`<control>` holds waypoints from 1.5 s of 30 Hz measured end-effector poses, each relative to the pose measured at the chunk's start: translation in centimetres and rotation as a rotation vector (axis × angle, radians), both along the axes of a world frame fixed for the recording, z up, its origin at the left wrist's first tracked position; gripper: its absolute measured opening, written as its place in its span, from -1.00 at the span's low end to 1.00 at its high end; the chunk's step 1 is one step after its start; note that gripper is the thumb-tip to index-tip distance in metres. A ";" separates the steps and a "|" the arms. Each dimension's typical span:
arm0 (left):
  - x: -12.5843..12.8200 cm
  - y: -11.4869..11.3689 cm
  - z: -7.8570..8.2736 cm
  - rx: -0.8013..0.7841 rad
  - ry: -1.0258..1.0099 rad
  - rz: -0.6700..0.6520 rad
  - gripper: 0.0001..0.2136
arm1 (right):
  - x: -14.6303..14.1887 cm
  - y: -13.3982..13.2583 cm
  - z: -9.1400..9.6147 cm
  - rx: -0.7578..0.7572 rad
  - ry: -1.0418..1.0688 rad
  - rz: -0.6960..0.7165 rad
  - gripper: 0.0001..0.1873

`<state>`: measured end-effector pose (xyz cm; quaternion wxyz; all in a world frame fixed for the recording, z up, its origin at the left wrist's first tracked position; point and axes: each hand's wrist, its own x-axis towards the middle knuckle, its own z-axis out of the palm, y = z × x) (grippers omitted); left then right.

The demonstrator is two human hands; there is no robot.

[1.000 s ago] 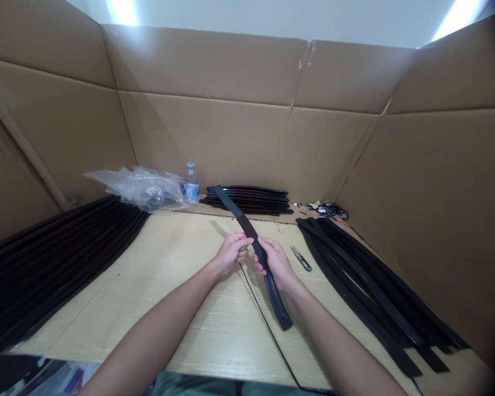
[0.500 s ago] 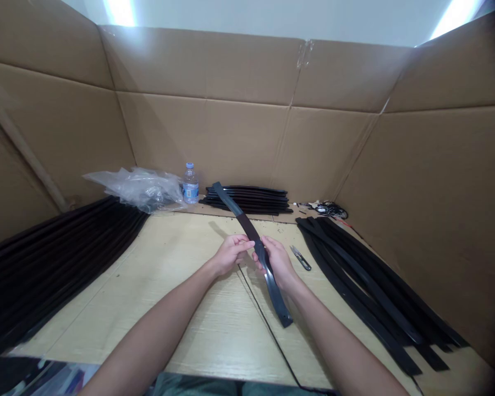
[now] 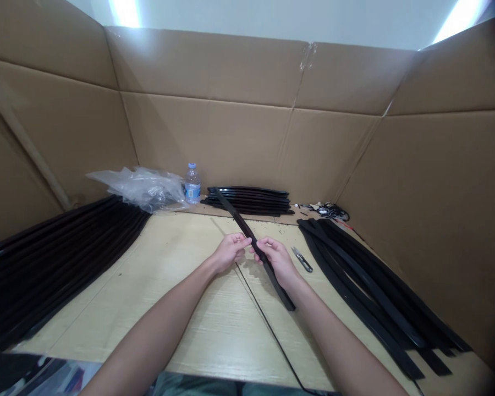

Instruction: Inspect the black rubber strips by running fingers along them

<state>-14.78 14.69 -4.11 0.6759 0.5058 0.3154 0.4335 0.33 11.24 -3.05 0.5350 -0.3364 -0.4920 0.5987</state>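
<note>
1. Black cord (image 3: 268,322) runs from table's (image 3: 226,341) near edge up toward left hand.
2. Right hand (image 3: 277,258) clamped on black strip (image 3: 238,218); left hand (image 3: 231,251) pinching its edge, just beside.
3. Strip slants above table, mid-length between hands.
4. Snips (image 3: 302,259) right of right hand.
5. Stacked strips (image 3: 256,201), upright bottle (image 3: 192,187) at back.

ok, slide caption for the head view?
Left hand and right hand hold a black strip above a pale table, snips nearby.
</note>
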 end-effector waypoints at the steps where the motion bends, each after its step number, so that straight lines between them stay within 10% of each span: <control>1: 0.0 0.0 0.1 0.001 0.002 -0.008 -0.64 | 0.0 0.0 -0.1 0.012 -0.007 -0.006 -0.70; 9: -0.3 0.0 0.0 0.024 0.012 -0.031 -0.64 | 0.1 0.3 -0.6 -0.074 -0.053 0.038 -0.49; 18: -2.1 1.0 0.0 0.023 -0.029 -0.041 -0.66 | 1.6 -1.0 0.5 -0.136 -0.280 0.463 -0.58; 45: -0.6 1.2 -1.3 -0.112 0.065 0.071 -0.55 | 1.3 0.3 -0.8 -0.307 -0.283 0.138 -0.73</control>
